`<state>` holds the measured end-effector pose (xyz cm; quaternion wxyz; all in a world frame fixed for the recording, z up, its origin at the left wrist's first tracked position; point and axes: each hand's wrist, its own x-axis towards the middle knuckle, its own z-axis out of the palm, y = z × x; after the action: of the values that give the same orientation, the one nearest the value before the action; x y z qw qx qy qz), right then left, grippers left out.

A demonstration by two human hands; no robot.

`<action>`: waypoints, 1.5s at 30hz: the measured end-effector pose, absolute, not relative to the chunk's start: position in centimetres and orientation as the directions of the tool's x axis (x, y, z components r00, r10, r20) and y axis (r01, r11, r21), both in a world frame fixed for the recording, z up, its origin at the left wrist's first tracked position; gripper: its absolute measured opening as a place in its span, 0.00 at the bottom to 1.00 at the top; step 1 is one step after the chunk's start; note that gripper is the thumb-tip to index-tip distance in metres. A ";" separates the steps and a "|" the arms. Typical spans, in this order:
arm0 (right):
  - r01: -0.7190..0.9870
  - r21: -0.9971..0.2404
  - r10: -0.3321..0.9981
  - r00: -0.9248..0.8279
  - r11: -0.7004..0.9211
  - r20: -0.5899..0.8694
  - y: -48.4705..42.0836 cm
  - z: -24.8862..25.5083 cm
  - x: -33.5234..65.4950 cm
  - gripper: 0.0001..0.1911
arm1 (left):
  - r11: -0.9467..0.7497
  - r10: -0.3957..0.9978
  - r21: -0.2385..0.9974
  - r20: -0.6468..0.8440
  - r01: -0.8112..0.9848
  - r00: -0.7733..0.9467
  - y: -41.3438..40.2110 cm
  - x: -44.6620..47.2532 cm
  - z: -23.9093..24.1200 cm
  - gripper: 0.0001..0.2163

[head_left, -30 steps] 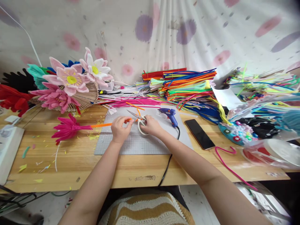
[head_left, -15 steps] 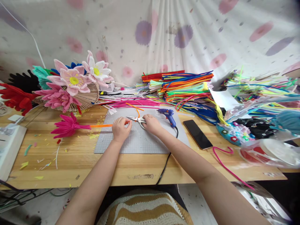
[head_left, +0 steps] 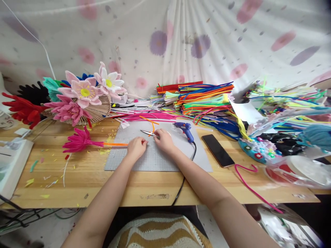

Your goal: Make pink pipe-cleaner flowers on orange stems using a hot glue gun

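My left hand (head_left: 137,146) is closed around the orange stem of a magenta pipe-cleaner flower (head_left: 79,141) that lies on the wooden table (head_left: 77,175). My right hand (head_left: 163,140) grips a pair of scissors (head_left: 148,133), its closed blades pointing left just above my left hand. Both hands rest over a grey cutting mat (head_left: 157,155). Loose orange pipe-cleaner pieces (head_left: 150,121) lie just behind the scissors.
A blue glue gun (head_left: 184,128) with a black cord and a black phone (head_left: 217,150) lie to the right. Stacked coloured pipe cleaners (head_left: 204,96) fill the back. Finished pink flowers (head_left: 82,93) stand at the left. A pink bent pipe cleaner (head_left: 248,179) lies at right.
The scissors' blades have come together and their white handles are now hidden under my right hand. Both hands have stayed over the mat while the camera tipped slightly.
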<state>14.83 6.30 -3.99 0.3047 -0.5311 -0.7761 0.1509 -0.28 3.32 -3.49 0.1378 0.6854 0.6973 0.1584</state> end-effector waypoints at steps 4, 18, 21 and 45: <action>0.705 -0.614 0.934 -0.224 0.353 0.280 6.3 -3.9 14.7 0.08 | -0.004 1.000 0.348 -0.007 0.938 0.007 3.5 0.0 -3.1 0.10; 0.373 -0.912 0.364 -0.836 -0.170 -0.410 9.9 -0.1 9.7 0.07 | -0.543 0.840 0.096 0.073 0.834 0.538 2.2 5.2 -3.3 0.09; 0.243 -0.919 0.414 -0.836 -0.310 -0.361 9.7 0.1 10.3 0.05 | -0.731 0.682 0.112 0.102 0.673 0.724 1.6 4.4 -2.7 0.09; -0.063 -0.831 0.518 -0.807 -0.552 -0.283 7.0 -1.7 12.7 0.04 | 0.047 0.993 0.485 -0.120 -0.873 -0.013 8.0 -1.2 1.3 0.14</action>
<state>12.72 6.97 -1.70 0.1725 -0.2580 -0.4405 0.8424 -1.24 7.98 1.33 0.6893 0.1353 0.2202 0.6768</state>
